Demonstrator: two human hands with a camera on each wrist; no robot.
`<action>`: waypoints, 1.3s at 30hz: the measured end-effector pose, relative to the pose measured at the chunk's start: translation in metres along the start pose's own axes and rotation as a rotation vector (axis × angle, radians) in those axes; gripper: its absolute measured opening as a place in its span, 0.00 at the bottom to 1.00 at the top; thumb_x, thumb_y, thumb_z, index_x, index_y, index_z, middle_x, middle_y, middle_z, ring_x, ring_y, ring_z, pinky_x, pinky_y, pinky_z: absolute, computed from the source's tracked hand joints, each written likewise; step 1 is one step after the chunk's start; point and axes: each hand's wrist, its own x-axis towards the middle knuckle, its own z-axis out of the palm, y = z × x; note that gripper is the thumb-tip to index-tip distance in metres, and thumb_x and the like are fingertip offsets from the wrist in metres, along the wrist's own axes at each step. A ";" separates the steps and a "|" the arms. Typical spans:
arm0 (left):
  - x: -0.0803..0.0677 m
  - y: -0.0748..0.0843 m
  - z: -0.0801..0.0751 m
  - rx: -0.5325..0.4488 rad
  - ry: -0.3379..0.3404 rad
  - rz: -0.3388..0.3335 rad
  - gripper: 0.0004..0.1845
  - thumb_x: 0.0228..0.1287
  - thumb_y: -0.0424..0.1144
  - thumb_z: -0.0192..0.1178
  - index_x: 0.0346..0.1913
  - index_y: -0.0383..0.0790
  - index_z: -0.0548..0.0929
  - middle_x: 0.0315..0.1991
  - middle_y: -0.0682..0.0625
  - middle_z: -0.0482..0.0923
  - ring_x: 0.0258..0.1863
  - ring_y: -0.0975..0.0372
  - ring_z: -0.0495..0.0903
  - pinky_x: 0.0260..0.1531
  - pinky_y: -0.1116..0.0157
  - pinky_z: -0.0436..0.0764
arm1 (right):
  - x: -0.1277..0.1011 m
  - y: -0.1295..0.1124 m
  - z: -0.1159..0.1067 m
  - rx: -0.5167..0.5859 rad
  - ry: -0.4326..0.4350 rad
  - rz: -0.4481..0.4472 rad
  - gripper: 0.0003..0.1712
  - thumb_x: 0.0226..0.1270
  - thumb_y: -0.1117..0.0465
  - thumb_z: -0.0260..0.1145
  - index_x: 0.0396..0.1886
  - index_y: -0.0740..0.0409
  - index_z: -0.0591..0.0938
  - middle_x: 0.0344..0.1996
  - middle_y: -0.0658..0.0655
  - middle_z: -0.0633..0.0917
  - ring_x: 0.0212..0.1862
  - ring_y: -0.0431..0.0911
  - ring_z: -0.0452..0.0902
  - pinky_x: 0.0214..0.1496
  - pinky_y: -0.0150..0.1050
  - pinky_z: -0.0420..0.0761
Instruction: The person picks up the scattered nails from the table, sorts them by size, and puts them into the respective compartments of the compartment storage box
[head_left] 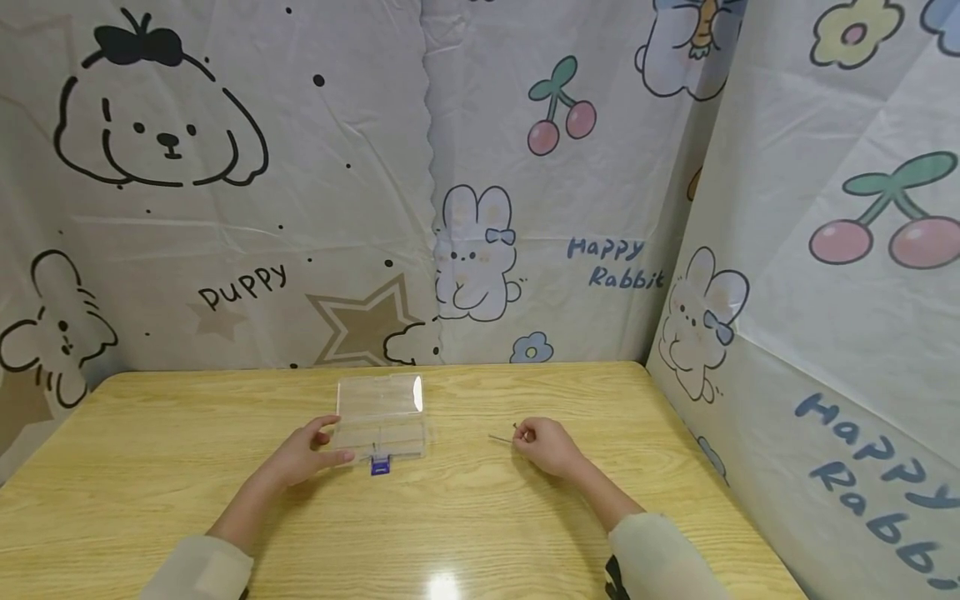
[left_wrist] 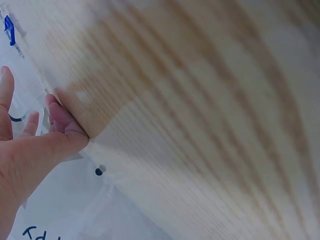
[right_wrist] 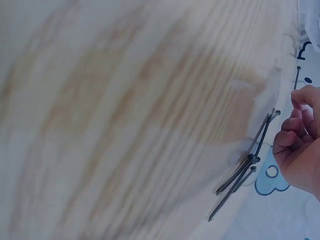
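Observation:
On the table lies a clear plastic box (head_left: 380,439), its lid (head_left: 380,396) raised at the back and a blue latch (head_left: 381,465) in front. My left hand (head_left: 303,450) holds the box's left end, thumb along the front and fingers behind. To the box's right, my right hand (head_left: 547,446) pinches a thin metal nail (right_wrist: 297,77) between thumb and fingertip, its head end pointing toward the box. Several loose nails (right_wrist: 245,167) lie on the tabletop close by the right hand. The box's contents are too small to make out.
The wood-grain table (head_left: 465,517) ends at a printed cloth curtain (head_left: 360,208) behind it. Another curtain side (head_left: 832,358) runs along the right edge. Light glares near the table's front.

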 end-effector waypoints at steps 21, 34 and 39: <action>0.000 0.000 0.001 -0.015 -0.004 -0.009 0.45 0.57 0.52 0.64 0.70 0.33 0.55 0.60 0.25 0.62 0.60 0.35 0.63 0.56 0.40 0.67 | 0.008 -0.037 0.010 0.013 -0.064 -0.051 0.05 0.65 0.61 0.60 0.33 0.55 0.81 0.19 0.48 0.71 0.22 0.39 0.62 0.26 0.30 0.64; 0.000 0.002 0.000 -0.015 -0.002 -0.006 0.43 0.58 0.50 0.64 0.69 0.32 0.56 0.60 0.25 0.63 0.60 0.35 0.63 0.56 0.40 0.66 | 0.018 -0.056 0.020 0.048 -0.098 -0.094 0.06 0.65 0.61 0.60 0.33 0.57 0.81 0.19 0.48 0.71 0.22 0.38 0.62 0.24 0.29 0.64; 0.000 0.001 0.000 -0.017 -0.003 -0.008 0.44 0.58 0.51 0.64 0.69 0.33 0.56 0.59 0.25 0.63 0.60 0.35 0.63 0.56 0.40 0.67 | 0.019 -0.063 0.025 0.043 -0.122 -0.092 0.05 0.65 0.61 0.61 0.33 0.56 0.81 0.19 0.47 0.71 0.22 0.38 0.62 0.24 0.29 0.64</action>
